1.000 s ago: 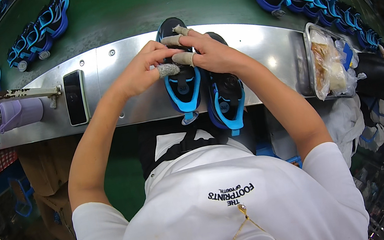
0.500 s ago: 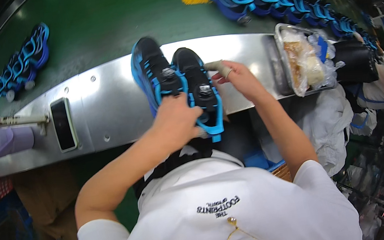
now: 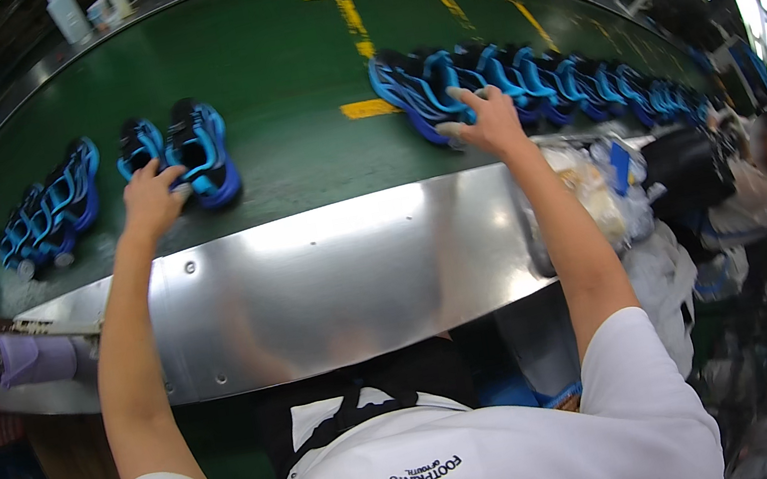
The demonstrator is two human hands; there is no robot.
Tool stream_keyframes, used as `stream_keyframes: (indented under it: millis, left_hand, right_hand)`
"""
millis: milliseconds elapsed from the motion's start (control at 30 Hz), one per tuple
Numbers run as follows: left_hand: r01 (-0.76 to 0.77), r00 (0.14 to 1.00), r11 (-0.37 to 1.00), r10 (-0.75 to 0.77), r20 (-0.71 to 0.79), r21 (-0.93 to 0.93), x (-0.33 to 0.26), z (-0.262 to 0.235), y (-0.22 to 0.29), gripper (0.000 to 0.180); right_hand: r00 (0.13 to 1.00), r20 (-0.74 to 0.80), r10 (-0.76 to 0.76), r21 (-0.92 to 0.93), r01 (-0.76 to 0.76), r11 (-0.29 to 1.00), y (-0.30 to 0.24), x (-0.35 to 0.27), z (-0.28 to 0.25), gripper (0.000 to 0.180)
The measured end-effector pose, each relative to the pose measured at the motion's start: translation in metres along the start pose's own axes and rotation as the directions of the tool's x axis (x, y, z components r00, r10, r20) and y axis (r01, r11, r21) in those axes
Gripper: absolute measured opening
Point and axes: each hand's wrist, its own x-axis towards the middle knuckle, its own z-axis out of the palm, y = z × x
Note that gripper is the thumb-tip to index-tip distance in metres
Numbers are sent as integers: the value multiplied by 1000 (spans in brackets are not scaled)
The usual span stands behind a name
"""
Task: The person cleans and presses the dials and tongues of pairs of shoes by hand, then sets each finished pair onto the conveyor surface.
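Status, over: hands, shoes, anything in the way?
Left hand at shoe pair on green surface, grip unclear. Right hand open at right-hand shoe row. Nothing visibly blocking either hand.

One long silver metal ledge (image 3: 341,287). Beyond ledge, one green work surface (image 3: 293,184). Past ledge's left half: two black-and-blue sports shoes (image 3: 216,163) side by side, plus outer cluster of at least three similar shoes (image 3: 72,195). Past ledge's right half: overlapping row of more than six such shoes (image 3: 532,81), exact count unclear. Ledge's left end: one lavender cylindrical bottle (image 3: 36,356).
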Motion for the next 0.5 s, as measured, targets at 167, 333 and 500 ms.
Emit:
stream_keyframes:
  millis: [167, 333, 500]
  left_hand:
    - [-240, 900, 942, 126, -417, -234, -39, 8, 42, 26]
    - [-123, 947, 846, -56, -316, -518, -152, 7, 61, 20]
    - [165, 978, 596, -204, 50, -786, -208, 10, 103, 17]
  right_hand:
    - [999, 31, -28, 66, 26, 997, 36, 29, 36, 46]
    - [987, -122, -102, -343, 54, 938, 71, 39, 15, 38]
    - [976, 211, 52, -354, 27, 935, 93, 54, 21, 58]
